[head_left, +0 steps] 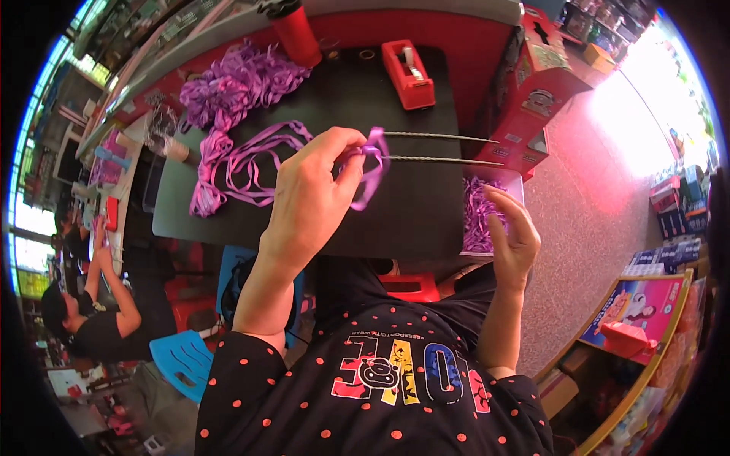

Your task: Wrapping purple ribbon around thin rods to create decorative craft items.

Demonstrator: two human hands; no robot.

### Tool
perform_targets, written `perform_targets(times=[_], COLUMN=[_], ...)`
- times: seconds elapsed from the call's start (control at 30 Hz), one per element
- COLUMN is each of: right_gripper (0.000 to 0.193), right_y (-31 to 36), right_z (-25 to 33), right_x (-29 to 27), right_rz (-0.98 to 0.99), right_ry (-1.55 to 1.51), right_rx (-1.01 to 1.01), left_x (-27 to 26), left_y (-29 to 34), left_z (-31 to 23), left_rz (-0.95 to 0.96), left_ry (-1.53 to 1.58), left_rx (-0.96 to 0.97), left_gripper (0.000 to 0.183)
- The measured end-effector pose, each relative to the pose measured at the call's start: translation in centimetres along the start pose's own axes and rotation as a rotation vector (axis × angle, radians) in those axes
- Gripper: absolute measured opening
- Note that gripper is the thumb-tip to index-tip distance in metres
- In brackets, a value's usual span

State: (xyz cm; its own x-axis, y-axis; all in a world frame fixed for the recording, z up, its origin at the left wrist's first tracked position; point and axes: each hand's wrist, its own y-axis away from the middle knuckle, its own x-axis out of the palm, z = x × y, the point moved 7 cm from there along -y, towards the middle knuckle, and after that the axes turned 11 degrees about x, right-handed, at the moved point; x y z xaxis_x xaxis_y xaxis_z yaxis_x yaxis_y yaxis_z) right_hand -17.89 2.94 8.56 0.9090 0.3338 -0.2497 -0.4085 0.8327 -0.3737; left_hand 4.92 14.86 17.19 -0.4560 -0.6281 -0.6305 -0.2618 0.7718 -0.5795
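Note:
My left hand (308, 201) is closed in a pinch on a purple ribbon (372, 178) above the dark table. The ribbon loops round the left ends of two thin metal rods (445, 160) that point to the right. Whether my left hand also holds the rods is hidden behind its fingers. Long purple strands (255, 156) run from this spot to a bundled hank on the left. Off the table's right edge, my right hand (515, 242) is open with curved fingers and nothing in it. It is beside a box of short purple ribbon pieces (479, 216).
A large heap of purple ribbon (236, 83) lies at the table's far left. Behind it stand a red cylinder (296, 34) and a red tape dispenser (408, 74). A red carton (532, 95) stands at the right. Another person (114, 296) sits at left near a blue chair (182, 361).

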Motion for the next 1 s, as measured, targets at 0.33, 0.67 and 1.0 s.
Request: perform_targets(times=[0.33,0.67,1.0], right_gripper=[0.024,0.021,0.013], right_y=[0.4,2.1,1.8], right_z=[3.3,-3.1,-5.9], right_x=[0.3,-5.9,-10.0], right_rz=[0.095,0.071,-0.015], right_ry=[-0.05,-0.105,-0.259], right_rx=[0.228,0.435,0.5], left_x=[6.8,16.1,25.8], left_y=[-0.1,0.1,-1.2], left_z=[-7.4,-7.6,-6.4], left_rz=[0.262,0.48,0.899], left_ry=[0.383,0.668,1.193], left_rx=[-0.033,-0.031,-0.221], left_gripper=[0.019,0.013,0.017])
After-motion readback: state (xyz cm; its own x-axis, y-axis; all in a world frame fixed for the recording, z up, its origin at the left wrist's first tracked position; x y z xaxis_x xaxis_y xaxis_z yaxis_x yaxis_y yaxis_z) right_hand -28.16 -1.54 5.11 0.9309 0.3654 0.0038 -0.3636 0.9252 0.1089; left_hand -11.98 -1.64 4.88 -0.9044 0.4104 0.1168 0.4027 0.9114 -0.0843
